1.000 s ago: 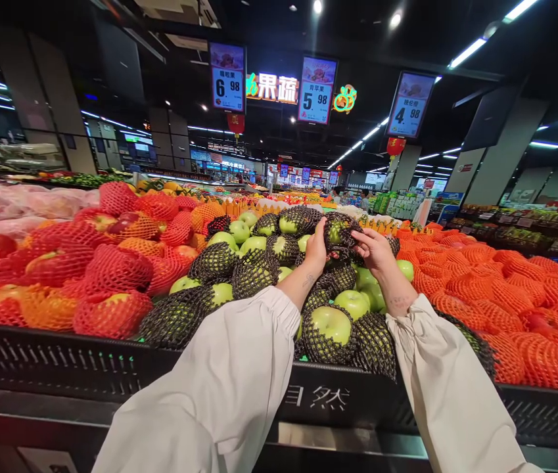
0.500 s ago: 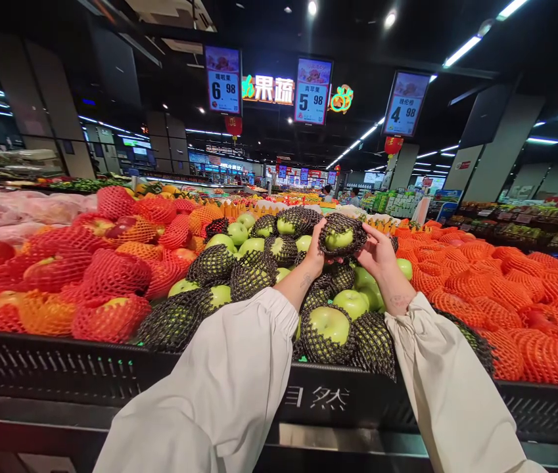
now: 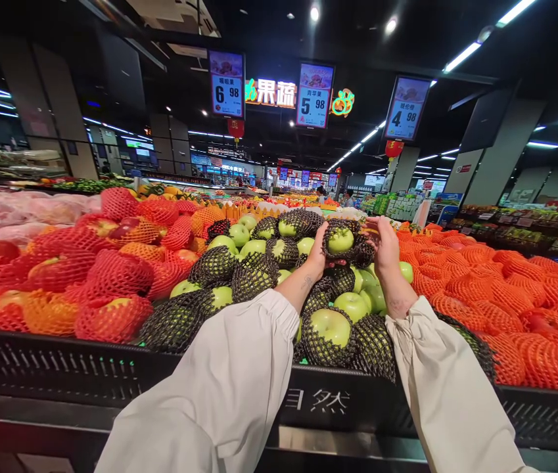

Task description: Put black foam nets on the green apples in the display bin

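Note:
A green apple [image 3: 340,240] in a black foam net is held up over the heap, its bare green top facing me. My left hand [image 3: 319,255] grips it from the left, with fingers partly hidden beneath it. Just right of the apple, my right hand [image 3: 384,246] is raised with its fingers stretched out, apart from the fruit. Below both hands lie more green apples, some bare, such as one apple [image 3: 352,305], and others in black nets, like the large netted apple [image 3: 330,328] near the front edge.
Red-netted apples [image 3: 116,272] fill the left side, and orange-netted fruit [image 3: 486,276] is piled on the right. A black slatted crate wall [image 3: 62,368] runs along the front. Price signs [image 3: 315,95] hang overhead. Packaged goods [image 3: 505,223] stand at the far right.
My right hand has come off the apple and shifted slightly right, its fingers straightening. My left hand still holds the apple, which is turned a little, with its green top showing more.

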Motion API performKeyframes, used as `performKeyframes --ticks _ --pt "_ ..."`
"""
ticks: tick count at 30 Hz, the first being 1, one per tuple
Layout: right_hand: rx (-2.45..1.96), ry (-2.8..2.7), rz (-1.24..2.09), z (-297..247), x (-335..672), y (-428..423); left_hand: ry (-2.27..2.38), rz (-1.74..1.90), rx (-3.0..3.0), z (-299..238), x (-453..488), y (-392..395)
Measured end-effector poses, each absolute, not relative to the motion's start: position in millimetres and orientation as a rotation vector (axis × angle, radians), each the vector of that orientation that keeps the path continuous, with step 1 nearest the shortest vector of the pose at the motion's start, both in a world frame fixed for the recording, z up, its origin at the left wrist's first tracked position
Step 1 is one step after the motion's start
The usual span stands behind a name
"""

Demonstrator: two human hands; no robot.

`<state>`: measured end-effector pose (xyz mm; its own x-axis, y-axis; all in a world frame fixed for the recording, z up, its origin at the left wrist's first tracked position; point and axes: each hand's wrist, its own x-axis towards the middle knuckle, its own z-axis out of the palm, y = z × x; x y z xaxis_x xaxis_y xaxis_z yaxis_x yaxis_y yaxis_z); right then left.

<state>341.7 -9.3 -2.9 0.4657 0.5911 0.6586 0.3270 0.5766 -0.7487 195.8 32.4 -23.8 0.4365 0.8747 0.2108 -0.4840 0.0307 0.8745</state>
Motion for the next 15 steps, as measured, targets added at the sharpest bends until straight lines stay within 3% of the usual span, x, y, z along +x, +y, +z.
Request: performKeyframes --ticks 8,15 --pt "-0.969 -1.673 0.343 -8.0 324.6 -16.2 0.439 1.103 1.043 -19.9 194.1 32.6" --pt "-1.079 -1.613 0.225 -15.9 334.0 -6.5 0.476 0.927 1.127 -20.9 195.1 29.0"
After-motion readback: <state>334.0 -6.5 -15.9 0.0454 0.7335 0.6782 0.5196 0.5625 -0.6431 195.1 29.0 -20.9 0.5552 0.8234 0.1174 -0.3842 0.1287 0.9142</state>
